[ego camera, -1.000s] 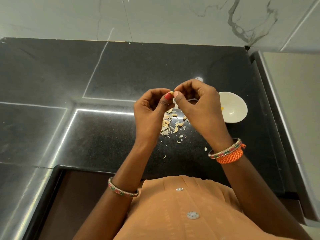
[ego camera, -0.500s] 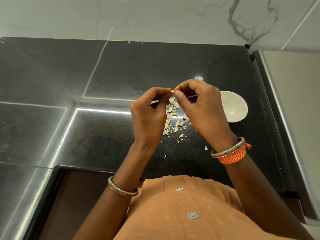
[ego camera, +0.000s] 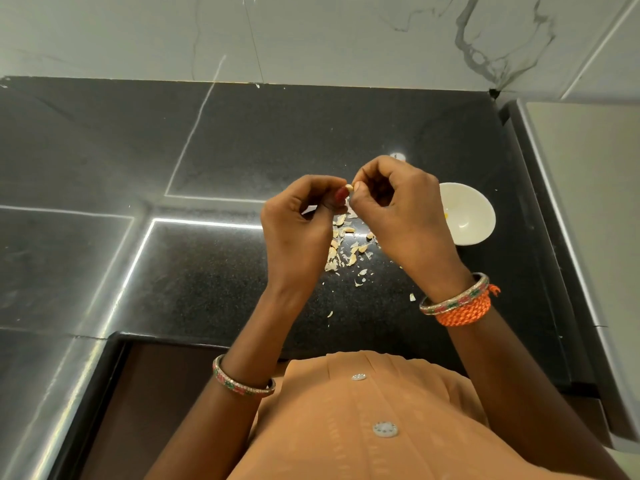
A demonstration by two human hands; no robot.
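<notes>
One pale piece [ego camera: 349,187] pinched by left hand [ego camera: 298,233] and right hand [ego camera: 403,216] fingers; one bowl [ego camera: 476,202] nearby.

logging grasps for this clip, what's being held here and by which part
A small pale clove-like piece is pinched between the fingertips of the left hand and the right hand. Only a sliver shows, so which part cannot be told.

Both hands, left hand [ego camera: 298,230] and right hand [ego camera: 398,209], pinch a tiny pale clove [ego camera: 349,187] above peel scraps [ego camera: 346,247] on the black counter [ego camera: 242,140], white bowl [ego camera: 465,216] just right.
</notes>
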